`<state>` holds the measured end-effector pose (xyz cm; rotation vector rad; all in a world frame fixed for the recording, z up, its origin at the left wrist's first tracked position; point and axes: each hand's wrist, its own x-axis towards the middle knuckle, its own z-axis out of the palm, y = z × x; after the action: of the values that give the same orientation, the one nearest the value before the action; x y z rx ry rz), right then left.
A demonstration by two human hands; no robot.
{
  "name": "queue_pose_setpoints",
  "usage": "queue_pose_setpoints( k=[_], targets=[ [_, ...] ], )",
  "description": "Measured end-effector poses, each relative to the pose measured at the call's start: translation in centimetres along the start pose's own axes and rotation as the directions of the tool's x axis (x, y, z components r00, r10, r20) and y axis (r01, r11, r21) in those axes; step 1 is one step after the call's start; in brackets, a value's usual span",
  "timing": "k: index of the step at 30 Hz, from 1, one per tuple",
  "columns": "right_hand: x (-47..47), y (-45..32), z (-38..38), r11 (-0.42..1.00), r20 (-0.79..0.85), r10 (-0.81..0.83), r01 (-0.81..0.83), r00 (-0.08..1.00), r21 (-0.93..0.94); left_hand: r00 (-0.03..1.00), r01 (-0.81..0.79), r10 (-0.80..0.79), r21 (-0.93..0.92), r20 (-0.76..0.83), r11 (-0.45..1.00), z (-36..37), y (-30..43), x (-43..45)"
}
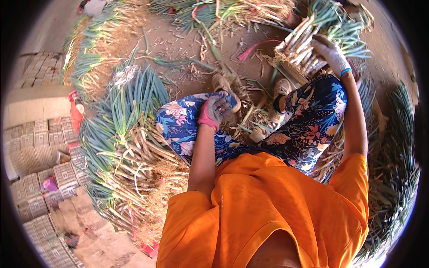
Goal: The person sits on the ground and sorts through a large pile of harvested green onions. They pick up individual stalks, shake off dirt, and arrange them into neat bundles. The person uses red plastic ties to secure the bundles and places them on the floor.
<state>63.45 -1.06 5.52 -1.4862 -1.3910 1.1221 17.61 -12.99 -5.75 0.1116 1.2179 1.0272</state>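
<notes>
My left hand (214,112), in a grey and pink glove, rests near my left knee with its fingers loosely curled and nothing seen in it. My right hand (330,55), in a whitish glove with a blue cuff, reaches over a bundle of green onions (298,43) beyond my right knee. Its fingertips lie against the stalks and leaves; whether they grip is unclear. A pink strip (256,48) trails out from that bundle. A large heap of green onions (134,160) with pale stalks and fibrous roots lies at my left.
More green onions (221,13) lie ahead, and a row of bundles (95,50) stands at the far left. Dark green leaves (400,140) are piled at the right. Stacked crates (40,140) and cardboard (104,248) are at the left. Loose leaves litter the ground around my shoes (281,97).
</notes>
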Motion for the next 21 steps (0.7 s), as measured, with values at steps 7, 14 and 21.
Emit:
queue_pose_setpoints(
  k=[7,14,21],
  targets=[
    [-0.3,-2.6,3.8,0.795,0.226,-0.054,0.179,0.973,-0.579,1.000,-0.012,0.015,-0.121,0.021,0.993,-0.5,0.9,2.5],
    [1.5,-5.6,7.2,0.793,0.311,-0.014,0.200,0.950,-0.576,0.992,-0.114,0.102,-0.193,-0.070,0.975,2.3,1.2,-2.3],
    [4.3,-5.6,12.7,0.737,0.487,-0.151,0.426,0.860,-0.524,0.963,-0.090,0.077,0.037,0.257,0.995,5.3,1.2,-2.0]
  ],
)
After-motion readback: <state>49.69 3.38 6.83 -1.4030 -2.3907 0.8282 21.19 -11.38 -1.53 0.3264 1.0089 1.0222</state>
